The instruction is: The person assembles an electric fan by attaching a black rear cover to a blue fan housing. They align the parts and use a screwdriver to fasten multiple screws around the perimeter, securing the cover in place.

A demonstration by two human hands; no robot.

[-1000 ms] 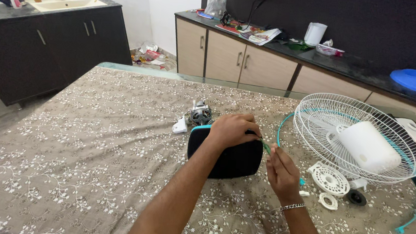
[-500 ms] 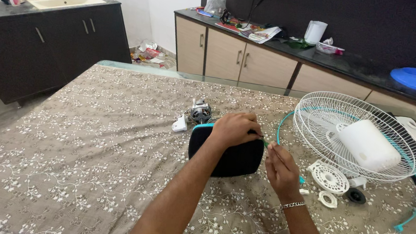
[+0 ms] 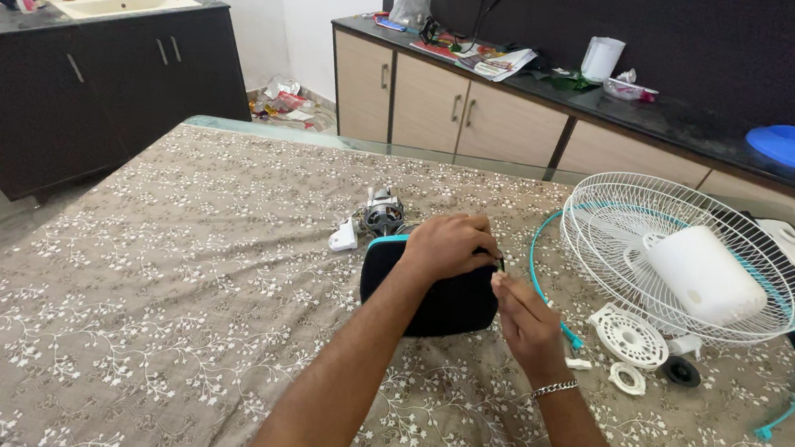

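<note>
My left hand [image 3: 448,245] is clamped over the top edge of a black rounded case with teal trim [image 3: 428,308], which stands on the table. My right hand [image 3: 521,323] is at the case's upper right corner. Its fingertips are pinched on a small dark tab [image 3: 501,264] there, close to my left fingers. What the tab is cannot be told. A small metal motor [image 3: 384,217] and a white plastic piece [image 3: 345,239] lie just behind the case.
A white wire fan grille [image 3: 608,223] with a white housing [image 3: 705,276] lies on the right, over a thin teal ring [image 3: 536,269]. Small white round parts [image 3: 630,340] and a black disc [image 3: 682,373] lie near my right wrist. Cabinets line the room behind.
My right hand has moved left and up to the case's corner and pinched there. The green bit seen between my hands earlier is hidden. My left hand has stayed on the case.
</note>
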